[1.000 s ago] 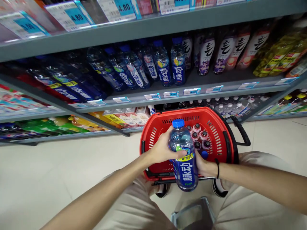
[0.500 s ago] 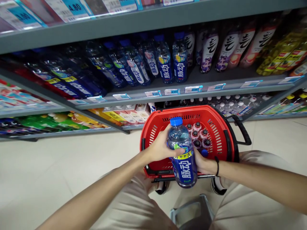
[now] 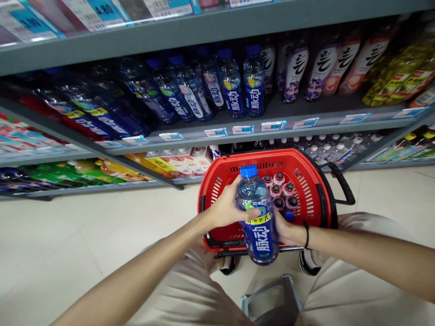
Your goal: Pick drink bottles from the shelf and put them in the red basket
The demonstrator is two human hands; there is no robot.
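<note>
Both hands hold a large blue drink bottle (image 3: 261, 237) with a blue cap, tilted over the near side of a red shopping basket (image 3: 217, 170). My left hand (image 3: 227, 206) wraps around the bottle's left side, its thumb lying across the front label. On the bottle's right side is my right hand (image 3: 285, 230), with fingers partly hidden behind the bottle. Inside the basket stand several small bottles (image 3: 278, 189) with dark caps and pink or purple tops. One blue cap (image 3: 288, 216) shows beside my right hand.
Behind the basket, a shelf (image 3: 210, 122) carries blue drink bottles (image 3: 232, 86), white-labelled bottles (image 3: 297, 74) and yellow-green bottles (image 3: 397, 86). Cartons and more bottles fill the lower shelf. The basket's black handle (image 3: 343, 185) sticks out to the right. A grey stool (image 3: 272, 301) stands between my legs.
Almost nothing differs. The view has shifted very slightly, and both hands keep the bottle in the same place over the basket.
</note>
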